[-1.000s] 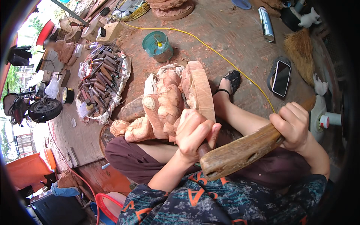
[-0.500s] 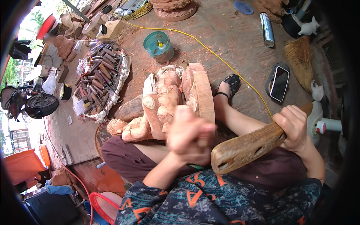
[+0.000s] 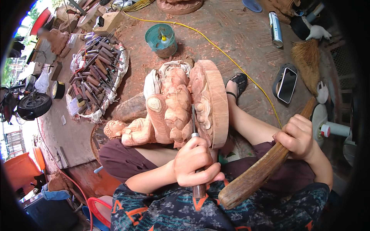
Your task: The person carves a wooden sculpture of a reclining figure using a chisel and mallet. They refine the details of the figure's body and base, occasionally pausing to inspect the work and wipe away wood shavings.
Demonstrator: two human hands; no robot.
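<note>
A carved wooden figure [image 3: 175, 104] lies on its side across my lap, its head toward the left and its round base [image 3: 217, 107] toward the right. My left hand [image 3: 197, 163] is closed round the handle of a chisel [image 3: 199, 191]. The thin blade points away from me, into the groove between the carving's folds and its base; whether the tip touches wood I cannot tell. My right hand [image 3: 296, 134] grips a long wooden mallet [image 3: 250, 177] by its narrow end. The mallet's thick end hangs near my shirt, just right of the chisel handle and apart from it.
Many wood-handled chisels [image 3: 96, 73] lie in a cloth-lined tray at the left. Beyond the carving stands a teal bucket [image 3: 161, 40]. A yellow cord [image 3: 216, 47] crosses the floor. Right are a phone on a sandal [image 3: 287, 85], a spray can [image 3: 275, 30] and a straw broom [image 3: 306, 61].
My left hand, blurred earlier, has come down toward me, and the chisel now shows with its blade at the carving. The mallet's thick end has dropped and rolled in my right hand.
</note>
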